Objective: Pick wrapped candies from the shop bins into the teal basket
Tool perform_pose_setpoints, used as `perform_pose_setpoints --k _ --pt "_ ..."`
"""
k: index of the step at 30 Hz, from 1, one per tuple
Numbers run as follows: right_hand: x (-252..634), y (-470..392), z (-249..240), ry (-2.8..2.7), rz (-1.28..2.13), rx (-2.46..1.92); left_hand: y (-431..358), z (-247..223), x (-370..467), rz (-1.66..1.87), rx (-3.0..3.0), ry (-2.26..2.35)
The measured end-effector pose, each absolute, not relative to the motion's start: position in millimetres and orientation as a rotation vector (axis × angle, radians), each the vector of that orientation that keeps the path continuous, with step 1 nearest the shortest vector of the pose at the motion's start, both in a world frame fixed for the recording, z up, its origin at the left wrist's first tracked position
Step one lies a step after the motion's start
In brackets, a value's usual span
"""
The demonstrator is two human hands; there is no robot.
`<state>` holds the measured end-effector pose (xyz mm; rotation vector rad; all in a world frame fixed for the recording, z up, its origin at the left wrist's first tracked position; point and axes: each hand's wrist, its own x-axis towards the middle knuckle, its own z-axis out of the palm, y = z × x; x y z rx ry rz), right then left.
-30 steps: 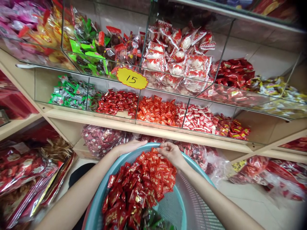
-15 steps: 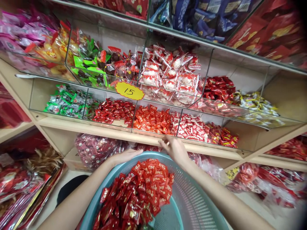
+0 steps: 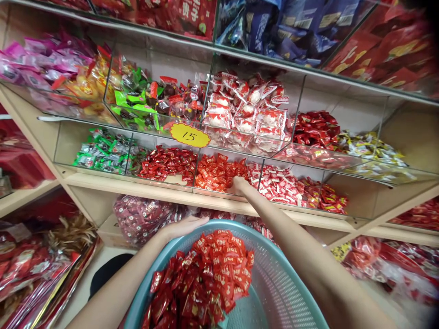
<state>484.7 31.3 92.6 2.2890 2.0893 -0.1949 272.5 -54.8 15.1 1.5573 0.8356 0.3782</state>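
A teal plastic basket [image 3: 274, 269] fills the lower middle, with dark red and orange-red wrapped candies [image 3: 224, 260] heaped in its left and centre. My left hand [image 3: 188, 225] is on the basket's far rim, gripping it. My right hand [image 3: 239, 186] reaches over the front edge of the lower shelf bin that holds orange-red candies [image 3: 214, 171]; its fingertips are among or just above them and partly hidden. Dark red candies [image 3: 169, 163] fill the bin to the left, and pink-and-white ones [image 3: 281, 185] lie to the right.
A yellow price tag [image 3: 190, 135] marked 15 hangs above the bins. Clear dividers and a wooden shelf edge [image 3: 164, 191] run across. Larger wrapped sweets [image 3: 247, 105] fill the tier above. Below are bagged goods [image 3: 140, 219], and a dark round object [image 3: 109, 272] is at lower left.
My right hand has moved up and forward from near the basket rim into the orange-red candy bin. My left hand stays on the rim. The view has shifted slightly.
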Motion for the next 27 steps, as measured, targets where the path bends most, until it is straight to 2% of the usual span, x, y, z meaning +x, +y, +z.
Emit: perform_pose_setpoints --k 10,18,23,27 --pt "481.8 34.5 96.6 2.072 -0.284 2.278 -55.4 20.0 273.8 0.333 1.583 0.871" --pt "502.3 8.1 117.7 2.359 -0.36 2.303 -56.0 16.6 274.6 0.343 1.522 0.828" --pt "503.4 -37.8 125.5 2.981 -0.091 2.062 -56.4 16.3 274.7 0.345 1.492 0.823" --pt "496.0 -79.2 126.5 3.198 0.047 1.751 -57.5 19.8 275.7 0.346 1.51 0.844"
